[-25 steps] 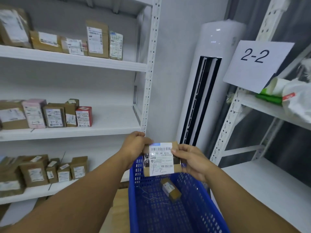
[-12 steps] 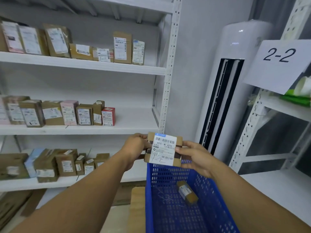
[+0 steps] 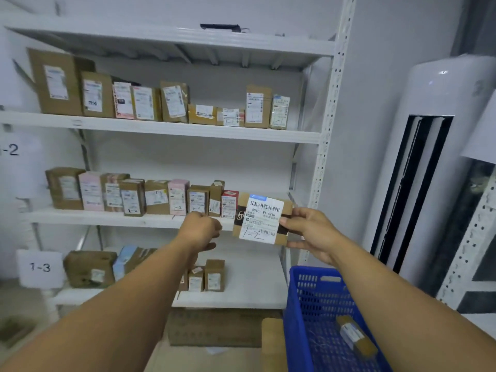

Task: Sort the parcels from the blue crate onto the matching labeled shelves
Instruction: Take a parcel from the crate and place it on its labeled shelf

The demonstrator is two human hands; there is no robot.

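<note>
A flat brown parcel [image 3: 263, 218] with a white barcode label and a handwritten "1-2" is pinched at its right edge by my right hand [image 3: 308, 232]. It hangs in front of the right end of the middle shelf [image 3: 120, 220], just right of a red box [image 3: 229, 204]. Just left of the parcel, my left hand [image 3: 201, 229] touches nothing, its fingers loosely curled. The blue crate [image 3: 298, 304] stands at the lower right, with one small brown parcel [image 3: 354, 336] lying in it.
Paper signs "1-2" [image 3: 10, 150] and "1-3" [image 3: 40, 267] hang at the rack's left side. Rows of labelled boxes fill the top, middle and lower shelves. A tall white air conditioner [image 3: 429, 157] and a second rack [image 3: 469, 237] stand on the right.
My left hand has let go of the parcel. My right hand has carried it up and toward the middle shelf. My view has turned left, off the "2-2" rack.
</note>
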